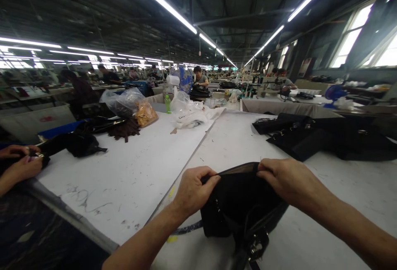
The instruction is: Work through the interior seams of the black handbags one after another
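Observation:
A black bag lies on the white table right in front of me, its strap and metal buckle trailing toward the near edge. My left hand is closed on the left end of the bag's top rim. My right hand is closed on the right end of the same rim. Between my hands the rim curves upward and shows a brownish lining.
A pile of black bags lies at the right. Black fabric, brown pieces, plastic bags and a green bottle sit farther back. Another person's hands work at the left edge. Others sit at distant tables.

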A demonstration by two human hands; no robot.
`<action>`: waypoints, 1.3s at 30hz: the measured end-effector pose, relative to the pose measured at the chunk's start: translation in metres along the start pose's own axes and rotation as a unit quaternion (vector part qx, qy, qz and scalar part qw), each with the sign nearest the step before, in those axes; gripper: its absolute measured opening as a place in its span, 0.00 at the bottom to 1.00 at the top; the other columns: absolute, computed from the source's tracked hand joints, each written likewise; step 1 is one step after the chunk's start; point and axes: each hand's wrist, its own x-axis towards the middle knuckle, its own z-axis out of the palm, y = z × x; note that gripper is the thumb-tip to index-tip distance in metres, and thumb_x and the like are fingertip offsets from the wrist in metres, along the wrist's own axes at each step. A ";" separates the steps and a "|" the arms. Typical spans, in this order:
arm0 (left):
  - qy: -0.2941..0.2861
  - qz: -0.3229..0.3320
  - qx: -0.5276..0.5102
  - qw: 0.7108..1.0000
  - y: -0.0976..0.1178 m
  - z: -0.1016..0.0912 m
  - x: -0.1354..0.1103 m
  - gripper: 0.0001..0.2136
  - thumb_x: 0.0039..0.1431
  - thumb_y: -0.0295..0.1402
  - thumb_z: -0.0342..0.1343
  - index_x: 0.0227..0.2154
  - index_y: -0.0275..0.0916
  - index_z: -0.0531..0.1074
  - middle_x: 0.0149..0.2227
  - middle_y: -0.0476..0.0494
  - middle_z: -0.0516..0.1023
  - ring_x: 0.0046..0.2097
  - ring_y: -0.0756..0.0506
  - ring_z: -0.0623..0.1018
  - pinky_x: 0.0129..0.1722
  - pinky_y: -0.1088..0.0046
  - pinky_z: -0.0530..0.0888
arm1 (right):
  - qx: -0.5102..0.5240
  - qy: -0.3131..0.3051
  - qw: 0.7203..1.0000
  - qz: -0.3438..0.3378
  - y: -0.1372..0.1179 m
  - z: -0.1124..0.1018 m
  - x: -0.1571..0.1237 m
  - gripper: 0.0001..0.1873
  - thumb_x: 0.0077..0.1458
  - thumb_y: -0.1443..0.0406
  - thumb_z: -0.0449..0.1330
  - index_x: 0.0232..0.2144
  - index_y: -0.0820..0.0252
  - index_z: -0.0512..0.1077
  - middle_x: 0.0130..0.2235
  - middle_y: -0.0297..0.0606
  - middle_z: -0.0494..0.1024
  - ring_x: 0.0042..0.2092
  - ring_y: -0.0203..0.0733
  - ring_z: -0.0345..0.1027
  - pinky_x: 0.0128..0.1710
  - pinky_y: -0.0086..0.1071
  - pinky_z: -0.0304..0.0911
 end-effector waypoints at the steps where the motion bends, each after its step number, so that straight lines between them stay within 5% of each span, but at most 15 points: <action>1: -0.003 0.001 -0.002 1.000 0.001 0.000 -0.001 0.07 0.55 0.33 0.57 0.24 0.38 0.76 0.25 0.50 0.77 0.30 0.50 0.75 0.33 0.76 0.68 | -0.004 0.002 1.000 0.003 0.000 0.000 0.003 0.11 0.58 0.62 0.52 0.29 0.54 0.73 0.28 0.36 0.77 0.32 0.42 0.70 0.29 0.31 0.53; 11: -0.019 0.000 -0.016 1.000 0.003 0.001 -0.004 0.06 0.55 0.33 0.57 0.26 0.38 0.76 0.26 0.51 0.77 0.30 0.51 0.74 0.32 0.77 0.68 | -0.045 0.027 0.998 0.037 0.003 0.009 0.013 0.15 0.57 0.58 0.54 0.46 0.51 0.70 0.34 0.39 0.79 0.38 0.49 0.73 0.33 0.34 0.57; 29: -0.038 -0.017 -0.037 0.998 0.007 0.001 -0.003 0.06 0.55 0.33 0.57 0.26 0.37 0.75 0.27 0.51 0.76 0.31 0.51 0.73 0.32 0.78 0.68 | -0.048 0.011 0.998 0.042 0.001 0.004 0.019 0.09 0.56 0.58 0.54 0.34 0.48 0.75 0.32 0.36 0.79 0.36 0.48 0.71 0.31 0.35 0.55; 39: -0.186 -0.114 -0.075 0.973 0.007 -0.006 0.025 0.11 0.52 0.40 0.58 0.32 0.38 0.75 0.26 0.50 0.75 0.27 0.51 0.71 0.25 0.78 0.65 | -0.074 0.024 0.996 0.044 0.000 0.005 0.019 0.10 0.56 0.59 0.53 0.32 0.51 0.74 0.31 0.38 0.79 0.34 0.47 0.71 0.28 0.33 0.51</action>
